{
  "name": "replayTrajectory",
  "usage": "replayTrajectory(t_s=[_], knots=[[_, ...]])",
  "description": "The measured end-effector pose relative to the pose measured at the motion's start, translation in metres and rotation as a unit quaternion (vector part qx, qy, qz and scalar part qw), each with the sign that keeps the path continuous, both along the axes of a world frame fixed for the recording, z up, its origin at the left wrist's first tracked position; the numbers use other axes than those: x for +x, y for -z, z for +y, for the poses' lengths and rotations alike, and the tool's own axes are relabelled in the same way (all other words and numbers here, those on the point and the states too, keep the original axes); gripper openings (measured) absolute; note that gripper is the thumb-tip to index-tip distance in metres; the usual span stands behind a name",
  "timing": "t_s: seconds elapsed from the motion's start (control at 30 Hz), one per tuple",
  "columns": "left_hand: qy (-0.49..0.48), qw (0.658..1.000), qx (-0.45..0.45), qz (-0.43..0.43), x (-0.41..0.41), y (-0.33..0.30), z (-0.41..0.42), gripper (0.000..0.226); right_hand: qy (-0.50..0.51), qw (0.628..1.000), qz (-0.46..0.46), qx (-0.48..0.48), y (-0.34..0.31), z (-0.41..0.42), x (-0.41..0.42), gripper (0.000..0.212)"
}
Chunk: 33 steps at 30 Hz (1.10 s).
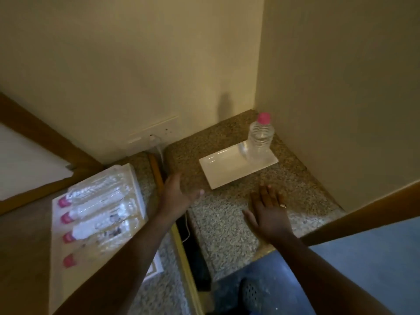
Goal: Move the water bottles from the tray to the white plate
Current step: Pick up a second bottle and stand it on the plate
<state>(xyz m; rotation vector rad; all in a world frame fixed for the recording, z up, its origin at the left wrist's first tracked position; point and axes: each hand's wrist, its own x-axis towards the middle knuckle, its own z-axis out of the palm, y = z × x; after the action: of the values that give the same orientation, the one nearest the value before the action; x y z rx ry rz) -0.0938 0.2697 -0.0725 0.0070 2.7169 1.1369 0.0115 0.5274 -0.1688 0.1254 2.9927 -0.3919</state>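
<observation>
While both hands hung empty over the speckled granite counter (227, 214), the fingers (269, 194) of the right hand (270, 214) lay spread flat at lower centre-right of the frame, a ring on one of them, gripping nothing. Left of it, the left hand (177, 194) was open and loosely cupped at mid-frame, palm turned inward, also holding nothing. Beyond the hands, toward the right corner, one pink-capped water bottle (259, 139) stood upright on the far end of the white plate (222, 171), most of the plate being bare. At lower left, four more pink-capped bottles (95, 214) lay side by side in the white tray (138, 189), caps toward the frame's left edge; motion blur hid their labels. Judged from this, the task stood between transfers, one bottle delivered. The next move would call for a reach leftward to the tray, a grasp around a lying bottle, then setting it upright beside the first.
</observation>
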Motion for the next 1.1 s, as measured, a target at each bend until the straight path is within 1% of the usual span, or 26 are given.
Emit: replayTrajectory(t_s=[0.03,0.1,0.17,0.3,0.43,0.5,0.6,0.63,0.7,0.77,0.9,1.0,1.1], knots=[[-0.002,1.000,-0.012,0.018,0.010,-0.006,-0.028,0.084,-0.014,1.000,0.002,0.000,-0.002,-0.022,0.000,0.068],[0.026,0.998,-0.034,0.051,0.018,-0.012,-0.047,0.079,-0.015,1.000,-0.003,-0.014,0.000,-0.037,0.005,0.063],[0.032,0.995,-0.051,0.078,0.026,-0.023,-0.074,0.075,-0.026,0.999,0.000,-0.026,-0.001,-0.060,0.007,0.061],[0.000,0.987,-0.086,0.138,0.044,-0.032,-0.130,0.068,-0.064,0.998,0.004,-0.028,-0.004,-0.100,0.008,0.066],[-0.005,0.972,-0.133,0.194,0.068,-0.030,-0.180,0.057,-0.078,0.997,0.008,-0.023,-0.008,-0.126,0.011,0.055],[-0.013,0.967,-0.172,0.185,0.081,-0.024,-0.207,0.063,-0.069,0.997,0.017,-0.024,-0.010,-0.134,0.013,0.054],[0.000,0.966,-0.242,0.096,0.096,-0.009,-0.245,0.081,-0.070,0.997,0.028,-0.011,-0.013,-0.140,0.014,0.062],[0.013,0.967,-0.247,0.065,0.098,-0.004,-0.252,0.084,-0.072,0.997,0.029,-0.005,-0.013,-0.139,0.015,0.065],[0.022,0.976,-0.217,0.005,0.099,0.003,-0.260,0.087,-0.076,0.997,0.026,0.007,-0.012,-0.140,0.015,0.066],[0.025,0.979,-0.200,-0.022,0.097,0.004,-0.261,0.087,-0.070,0.997,0.015,0.009,-0.011,-0.140,0.015,0.063],[0.050,0.979,-0.197,-0.022,0.099,-0.006,-0.269,0.082,-0.061,0.998,0.006,0.015,-0.012,-0.143,0.015,0.062],[0.076,0.977,-0.198,0.022,0.102,-0.036,-0.272,0.078,-0.064,0.998,0.008,0.021,-0.011,-0.142,0.016,0.067],[0.111,0.971,-0.196,0.084,0.102,-0.076,-0.266,0.074,-0.056,0.998,0.002,0.016,-0.006,-0.140,0.014,0.063]])
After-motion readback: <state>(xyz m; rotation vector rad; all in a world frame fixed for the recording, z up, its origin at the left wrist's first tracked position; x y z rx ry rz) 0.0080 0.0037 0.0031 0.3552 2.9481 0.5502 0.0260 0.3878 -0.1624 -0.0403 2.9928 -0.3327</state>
